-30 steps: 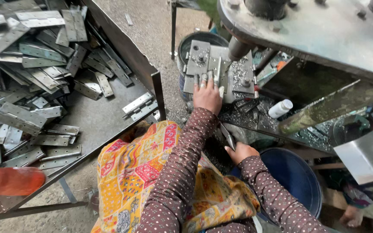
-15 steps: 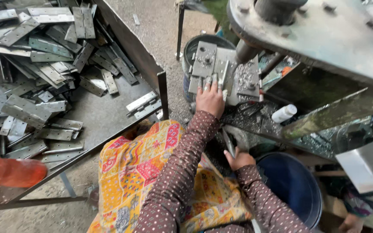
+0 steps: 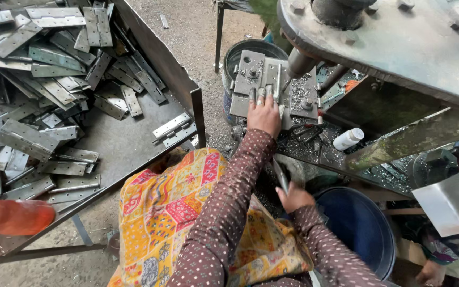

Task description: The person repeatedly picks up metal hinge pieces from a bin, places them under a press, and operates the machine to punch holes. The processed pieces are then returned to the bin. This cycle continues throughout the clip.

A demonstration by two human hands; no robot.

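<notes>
The left hand [image 3: 264, 113] presses its fingers flat on a grey metal hinge plate [image 3: 272, 79] in the press fixture [image 3: 251, 72]. The right hand [image 3: 294, 196] grips a thin metal lever [image 3: 281, 175]. Fingers are best kept clear of the ram [image 3: 299, 64].

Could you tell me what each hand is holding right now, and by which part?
The left hand presses a metal hinge plate on the press fixture. The right hand grips a slim metal piece by its lower end.

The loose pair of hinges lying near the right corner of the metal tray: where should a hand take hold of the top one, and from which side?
Probably by its long edges, near the middle, coming from above. The hinge pair lies flat and apart from the heap, with bare tray floor around it, so fingers could close across its narrow width. The tray's corner post stands close on the right, so that side is crowded.
</notes>
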